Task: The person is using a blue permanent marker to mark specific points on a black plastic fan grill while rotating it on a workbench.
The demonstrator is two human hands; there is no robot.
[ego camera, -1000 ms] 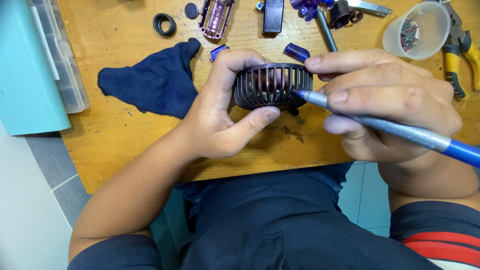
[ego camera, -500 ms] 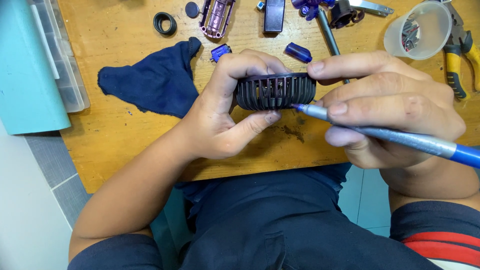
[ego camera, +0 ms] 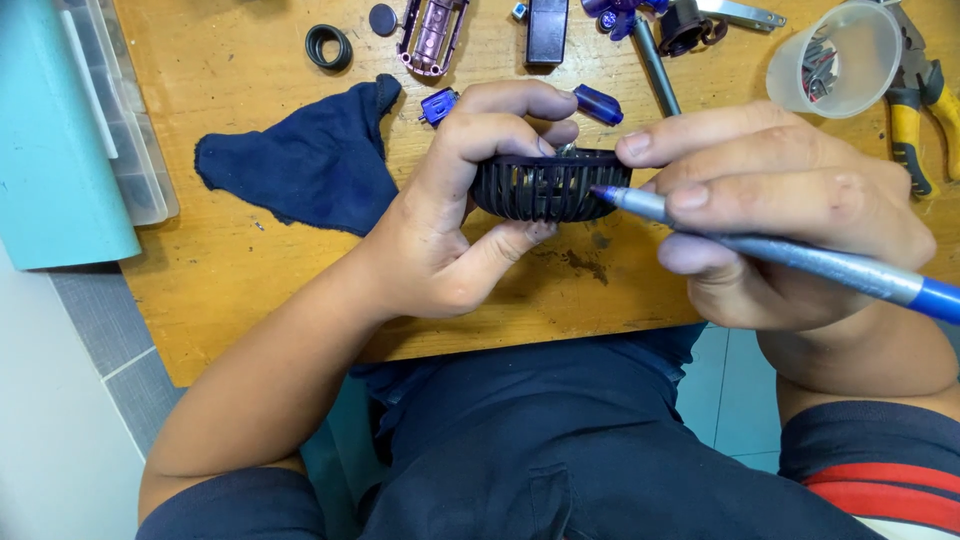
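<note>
Head cam is looking down at a wood table, going left to right. Far left, a teal box w/ a clear plastic tray is sitting at the table edge. Next, a dark blue cloth is lying flat, and a black rubber ring is resting above it. A purple shell part and a black block are lying along the top. In the middle, the left hand is wrapping around a black round grille, fingers on top & thumb under, holding it just above the table. It's looking like thin plastic w/ lots of slim ribs, so prob. light and stiff but easy to snap if squeezed hard. Best spot to hold is the solid outer rim, not the thin bars. The right hand is pinching a blue pen-like tool w/ thumb & fingers, and its grey tip is touching the right edge of the grille. The tool is looking smooth & hard, so it could be slipping off the ribs. Farther right, a clear plastic cup w/ small bits inside is standing, and yellow-handled pliers are lying just beside it. Both hands are closing on their things, none loose.
</note>
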